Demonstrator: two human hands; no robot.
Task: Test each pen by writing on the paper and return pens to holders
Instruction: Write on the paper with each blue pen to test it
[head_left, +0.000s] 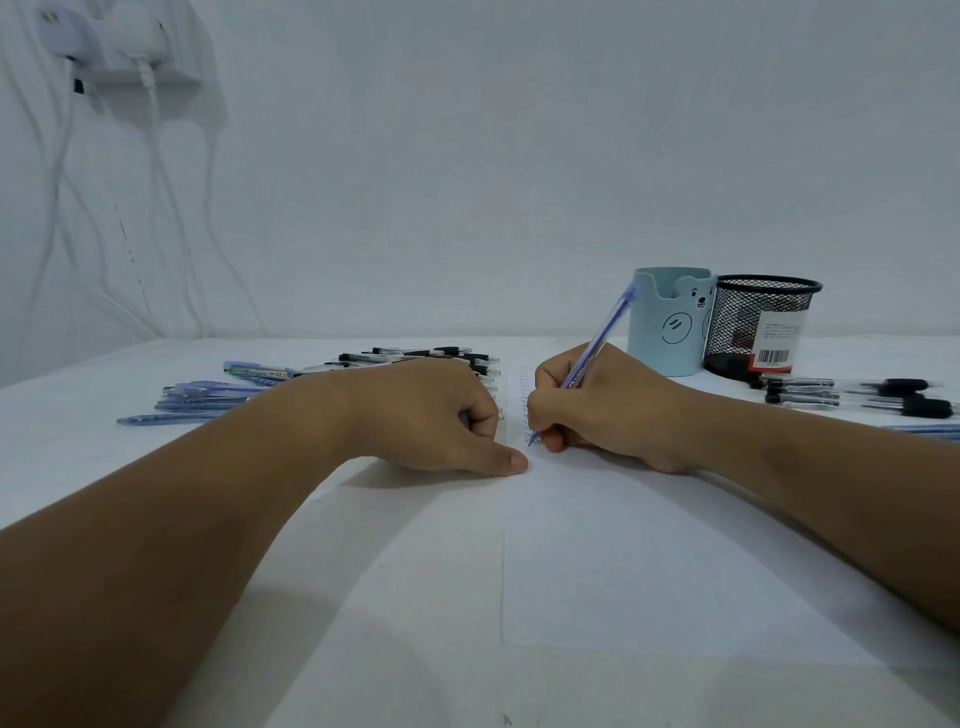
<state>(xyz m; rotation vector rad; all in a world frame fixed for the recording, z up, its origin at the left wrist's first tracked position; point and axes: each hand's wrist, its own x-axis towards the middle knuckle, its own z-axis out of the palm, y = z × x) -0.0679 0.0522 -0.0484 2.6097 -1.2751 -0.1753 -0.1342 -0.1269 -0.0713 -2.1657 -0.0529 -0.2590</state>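
Observation:
My right hand (602, 410) grips a blue pen (605, 335) with its tip down on the white paper (649, 561), beside a column of small scribbles (525, 402). My left hand (431, 415) rests on the paper's left edge, fingers curled under and thumb stretched flat, holding nothing. Behind my right hand stand two holders: a light blue bear cup (670, 322) and a black mesh cup (758, 325). Neither shows a pen above its rim.
Several blue and black pens (249, 384) lie in rows at the left on the white table (374, 597). More black pens (852, 397) lie at the right, with blue ones (930, 429) beneath them. White cables (150, 156) hang from a wall socket at upper left.

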